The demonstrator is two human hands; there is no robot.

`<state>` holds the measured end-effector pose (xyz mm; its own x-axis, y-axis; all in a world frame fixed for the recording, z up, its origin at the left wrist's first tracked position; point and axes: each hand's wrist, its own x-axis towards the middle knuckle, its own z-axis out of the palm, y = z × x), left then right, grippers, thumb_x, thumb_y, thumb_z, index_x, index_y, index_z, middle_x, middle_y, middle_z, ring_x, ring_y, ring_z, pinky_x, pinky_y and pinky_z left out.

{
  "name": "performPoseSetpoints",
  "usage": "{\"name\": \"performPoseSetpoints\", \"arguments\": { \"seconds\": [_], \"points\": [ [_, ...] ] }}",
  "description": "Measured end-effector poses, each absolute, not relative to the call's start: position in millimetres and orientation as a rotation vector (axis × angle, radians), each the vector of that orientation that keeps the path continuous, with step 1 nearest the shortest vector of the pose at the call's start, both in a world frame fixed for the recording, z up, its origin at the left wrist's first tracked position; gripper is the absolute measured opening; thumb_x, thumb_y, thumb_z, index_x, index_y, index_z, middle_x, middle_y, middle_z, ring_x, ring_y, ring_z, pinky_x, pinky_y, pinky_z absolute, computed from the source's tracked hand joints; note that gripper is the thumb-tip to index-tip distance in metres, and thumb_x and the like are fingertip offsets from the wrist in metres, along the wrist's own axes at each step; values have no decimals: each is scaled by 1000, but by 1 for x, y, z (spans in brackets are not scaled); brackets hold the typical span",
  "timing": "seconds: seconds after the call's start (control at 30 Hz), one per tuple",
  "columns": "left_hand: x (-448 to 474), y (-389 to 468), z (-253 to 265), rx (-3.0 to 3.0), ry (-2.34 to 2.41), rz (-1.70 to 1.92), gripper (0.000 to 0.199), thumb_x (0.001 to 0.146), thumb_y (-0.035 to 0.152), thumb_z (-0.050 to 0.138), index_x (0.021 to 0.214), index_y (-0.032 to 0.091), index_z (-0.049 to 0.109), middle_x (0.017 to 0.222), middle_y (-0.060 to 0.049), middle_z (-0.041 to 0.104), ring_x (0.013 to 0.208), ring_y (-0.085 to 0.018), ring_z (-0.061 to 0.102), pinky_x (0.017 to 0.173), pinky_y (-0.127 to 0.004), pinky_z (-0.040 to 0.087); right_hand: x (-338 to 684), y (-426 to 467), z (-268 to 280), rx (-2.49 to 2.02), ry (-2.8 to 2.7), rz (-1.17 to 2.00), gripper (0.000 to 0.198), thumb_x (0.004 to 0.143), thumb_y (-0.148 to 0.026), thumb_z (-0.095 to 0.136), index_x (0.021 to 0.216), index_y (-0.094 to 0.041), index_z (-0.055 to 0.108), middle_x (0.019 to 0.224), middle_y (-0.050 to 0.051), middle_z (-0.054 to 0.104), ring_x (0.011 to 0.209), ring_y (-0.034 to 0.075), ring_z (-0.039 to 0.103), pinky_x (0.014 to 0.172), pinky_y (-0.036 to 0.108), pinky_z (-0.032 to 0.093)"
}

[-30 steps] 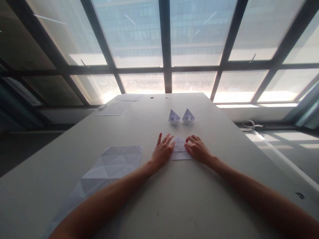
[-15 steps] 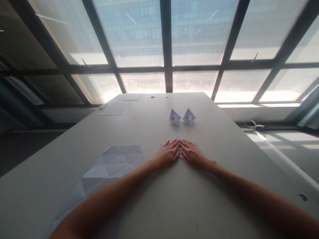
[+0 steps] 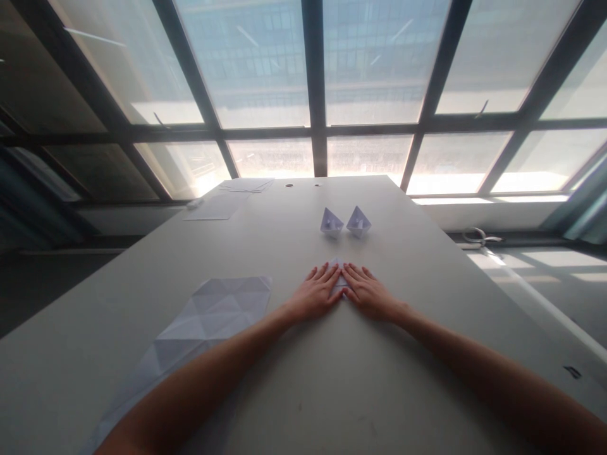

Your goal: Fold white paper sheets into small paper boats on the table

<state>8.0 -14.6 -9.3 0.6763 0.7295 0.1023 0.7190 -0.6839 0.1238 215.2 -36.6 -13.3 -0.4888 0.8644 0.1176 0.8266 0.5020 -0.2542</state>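
Observation:
Both palms lie flat on a small folded white paper (image 3: pixel 339 282) at the middle of the table. My left hand (image 3: pixel 317 292) covers its left part, fingers stretched out and pointing away from me. My right hand (image 3: pixel 367 292) presses on its right part in the same way, with the fingers a little apart. Between the hands only the paper's peak and a narrow strip show; the rest is hidden. Beyond them two folded paper boats stand side by side, a left paper boat (image 3: pixel 331 224) and a right paper boat (image 3: pixel 359 223).
A creased white sheet (image 3: pixel 227 309) lies on the left, partly under my left forearm. Flat sheets of paper (image 3: pixel 213 207) rest at the table's far left corner. The white table (image 3: pixel 303 379) reaches to tall windows (image 3: pixel 265 69). A cable (image 3: pixel 480 236) is beyond the right edge.
The folded paper's side corners, visible past both hands before, are now out of sight beneath them. The hands have barely shifted, and the view has moved slightly.

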Motion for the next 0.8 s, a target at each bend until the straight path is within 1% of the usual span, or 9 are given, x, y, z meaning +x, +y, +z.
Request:
{"name": "performPoseSetpoints", "arguments": {
  "seconds": [0.13,0.3,0.47,0.53,0.63,0.73,0.8],
  "points": [
    [7,-15,-9,2803,1248,224,68,99,62,21,155,23,19,161,-6,18,148,-30,10,118,-45,13,217,-35,-16,-1456,-2519,246,64,100,-46,27,154,-12,22,159,11,19,148,22,14,120,45,12],
    [8,-15,-10,2712,1437,196,82,93,71,24,154,16,24,160,-15,18,147,-37,10,116,-50,14,219,-32,-18,-1482,-2506,230,64,99,-46,31,154,-13,24,159,12,21,148,23,15,119,47,12],
    [5,-11,-15,2673,1531,200,86,92,72,25,153,11,24,159,-20,17,147,-38,10,116,-51,15,224,-28,-16,-1543,-2472,217,66,99,-48,29,153,-11,25,159,13,21,147,24,17,119,47,11],
    [3,-9,-15,2691,1488,199,83,93,69,26,154,13,22,160,-18,15,147,-37,10,116,-52,14,226,-27,-16,-1544,-2467,214,66,99,-48,29,153,-11,25,158,13,22,147,24,17,119,47,12],
    [1,-9,-12,2750,1347,187,71,97,62,26,155,20,20,162,-11,12,148,-31,12,117,-53,12,227,-27,-15,-1539,-2461,209,66,99,-47,30,153,-12,24,159,13,22,147,24,17,119,47,13],
    [0,-11,-8,2782,1241,174,61,100,56,24,154,27,23,162,-6,14,148,-27,12,117,-52,11,227,-28,-15,-1532,-2456,206,65,99,-46,30,153,-11,25,158,13,23,147,23,18,119,46,13],
    [1,-12,-6,2793,1204,179,58,101,54,23,153,29,26,162,-4,17,148,-26,12,118,-51,11,227,-30,-14,-1528,-2451,197,65,98,-45,32,153,-10,26,158,14,24,147,23,18,119,46,13]
  ]
}}
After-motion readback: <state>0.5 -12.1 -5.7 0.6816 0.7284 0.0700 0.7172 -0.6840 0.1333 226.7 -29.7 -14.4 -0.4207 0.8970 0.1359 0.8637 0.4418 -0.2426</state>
